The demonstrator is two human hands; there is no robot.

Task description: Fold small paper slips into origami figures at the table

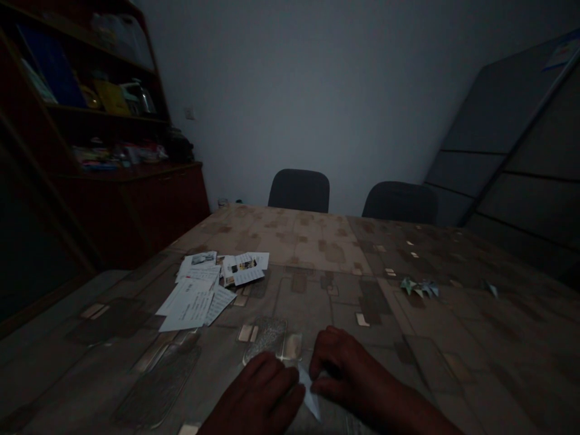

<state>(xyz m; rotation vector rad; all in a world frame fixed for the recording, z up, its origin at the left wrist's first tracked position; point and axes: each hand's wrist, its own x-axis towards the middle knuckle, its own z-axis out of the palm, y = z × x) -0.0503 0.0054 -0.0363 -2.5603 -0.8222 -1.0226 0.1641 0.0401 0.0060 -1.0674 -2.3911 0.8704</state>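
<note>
A small pale piece of folded paper (309, 396), narrow and pointed toward me, lies at the near part of the table between my hands. My left hand (263, 396) is closed, its curled fingers and thumb at the paper's left edge. From the right, my right hand (347, 371) grips the paper's other side, thumb against it and fingers bent over. The light is dim, so the folds are hard to make out. Several small folded paper pieces (419, 288) sit in a cluster farther right, and a single folded piece (491, 289) lies beyond them.
Loose printed sheets (190, 302) and cut paper pieces (244, 267) are spread at the left of the patterned tablecloth (312, 302). Two dark chairs (299, 190) stand behind the table's far edge. A wooden cabinet (167, 199) with loaded shelves is at the left.
</note>
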